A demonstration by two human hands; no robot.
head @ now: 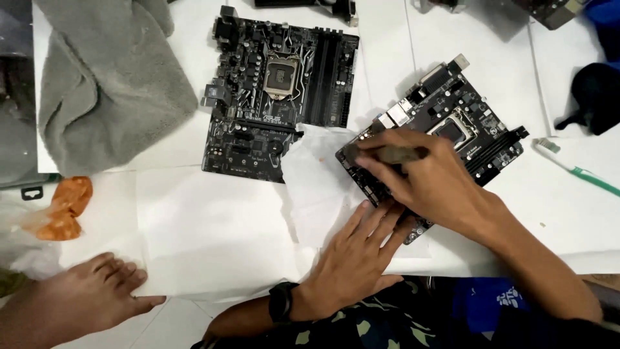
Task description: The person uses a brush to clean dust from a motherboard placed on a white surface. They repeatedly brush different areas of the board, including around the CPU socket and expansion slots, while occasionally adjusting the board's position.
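Fingers of the right hand (429,181) are curled shut around a dark, slim brush-like tool (387,154), its tip lying on the left corner of the tilted motherboard (452,129). Fingers of the left hand (355,255) lie flat and spread, holding nothing, their tips pressing the near edge of that same board. A black wristband (281,302) circles the left wrist. The board rests at an angle on a sheet of white tissue paper (316,181), right of the middle of the white table (568,213). Just left and farther off lies a second motherboard (281,97), squared to the table edge, its near right corner just beside the tissue. A grey towel (106,77) lies crumpled at the far left. An orange cloth (61,207) sits near the left edge, and a bare foot (97,291) rests at the near left. To the right, a white and green toothbrush (575,169) lies on the table, well apart from the hands.
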